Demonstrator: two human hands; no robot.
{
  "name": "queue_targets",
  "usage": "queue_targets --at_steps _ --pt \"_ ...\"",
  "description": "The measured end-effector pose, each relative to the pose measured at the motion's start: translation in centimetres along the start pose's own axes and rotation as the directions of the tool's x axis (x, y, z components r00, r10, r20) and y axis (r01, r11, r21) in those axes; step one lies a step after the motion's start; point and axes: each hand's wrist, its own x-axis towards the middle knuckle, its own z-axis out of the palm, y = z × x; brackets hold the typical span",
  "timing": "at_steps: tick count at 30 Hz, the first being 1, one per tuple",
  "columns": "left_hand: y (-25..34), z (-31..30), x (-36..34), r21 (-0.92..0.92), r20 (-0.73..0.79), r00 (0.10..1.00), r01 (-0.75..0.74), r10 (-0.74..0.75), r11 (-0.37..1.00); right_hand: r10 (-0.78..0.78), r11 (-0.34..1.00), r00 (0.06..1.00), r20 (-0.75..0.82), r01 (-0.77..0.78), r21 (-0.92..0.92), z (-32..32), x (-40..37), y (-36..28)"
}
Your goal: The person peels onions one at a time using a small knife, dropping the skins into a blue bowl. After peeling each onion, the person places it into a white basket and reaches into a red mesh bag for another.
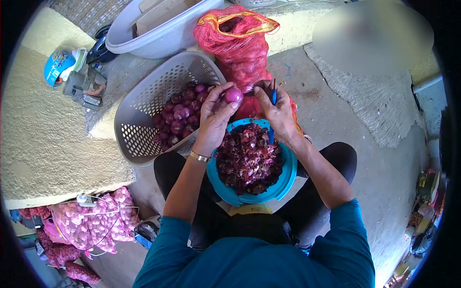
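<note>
My left hand (216, 106) is closed around a peeled-looking red onion (234, 94), its shiny purple side facing up. Just to the right, my right hand (277, 109) grips a small knife (274, 97) with a blue handle, its thin dark end pointing away from me. The fingertips of both hands are close together. Below them a turquoise basin (288, 178) rests between my legs, heaped with dry onion skins (247, 161). Left of my left hand, a grey perforated basket (139, 139) holds many red onions (180, 113).
A red mesh sack (240, 53) stands beyond the hands. A pale tub (161, 36) sits behind the basket. Pink net bags of bulbs (93, 223) lie at lower left. On the left ledge are a blue patterned item (58, 66) and a glass jar (74, 84).
</note>
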Motion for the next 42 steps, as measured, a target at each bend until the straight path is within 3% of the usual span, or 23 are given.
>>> queue_targets --at_steps 3,5,6,9,12,15,19,21,24,31,34,40,42 --pt "-0.5 -0.3 0.2 0.05 0.015 0.999 -0.049 0.048 0.998 -0.05 0.998 0.998 -0.046 0.052 0.042 0.3 -0.1 -0.3" --pt "-0.8 -0.3 0.3 0.05 0.013 0.996 -0.094 0.093 0.994 -0.152 0.971 0.988 0.018 0.153 -0.183 0.6 -0.5 -0.8" --pt "-1.0 -0.3 0.4 0.05 0.01 0.99 -0.139 0.138 0.989 -0.152 0.971 0.988 0.018 0.153 -0.182 0.7 -0.5 -0.5" --pt "-1.3 -0.4 0.6 0.133 0.01 0.974 -0.225 0.225 0.965 0.041 0.996 0.998 0.046 -0.037 -0.085 1.2 -1.1 -0.7" --pt "-1.7 -0.9 0.5 0.226 0.007 0.963 -0.265 0.27 0.938 0.039 0.996 0.999 0.017 -0.038 -0.078 1.1 -0.7 -0.3" --pt "-2.3 -0.8 0.5 0.194 -0.092 0.958 -0.251 0.273 0.948 0.004 0.995 1.0 0.006 -0.004 -0.103 1.2 -0.1 0.5" --pt "-2.0 -1.0 0.8 0.169 -0.098 0.949 -0.279 0.298 0.945 -0.031 0.993 0.999 0.03 0.035 -0.109 1.4 -0.4 -0.2" --pt "-1.8 -1.1 0.7 0.233 -0.078 0.941 -0.305 0.331 0.923 -0.093 0.967 0.992 0.089 0.112 -0.229 1.2 -0.5 -0.6" --pt "-1.8 -0.9 0.6 0.333 -0.022 0.929 -0.342 0.37 0.879 -0.119 0.973 0.99 0.074 0.131 -0.19 1.3 -0.6 -0.4" --pt "-1.9 -0.9 0.8 0.279 -0.055 0.936 -0.32 0.348 0.905 -0.238 0.93 0.966 0.106 0.258 -0.262 0.6 0.6 0.4" --pt "-2.0 -1.0 0.8 0.33 -0.04 0.924 -0.346 0.379 0.878 -0.253 0.938 0.959 0.128 0.275 -0.212 0.9 0.0 -0.2" --pt "-2.2 -1.8 0.7 0.504 0.046 0.902 -0.392 0.429 0.77 -0.212 0.915 0.97 0.12 0.24 -0.325 0.2 0.7 1.3" --pt "-2.0 -2.1 0.8 0.635 0.109 0.902 -0.387 0.418 0.669 -0.204 0.88 0.97 0.134 0.242 -0.409 0.2 0.8 0.9"
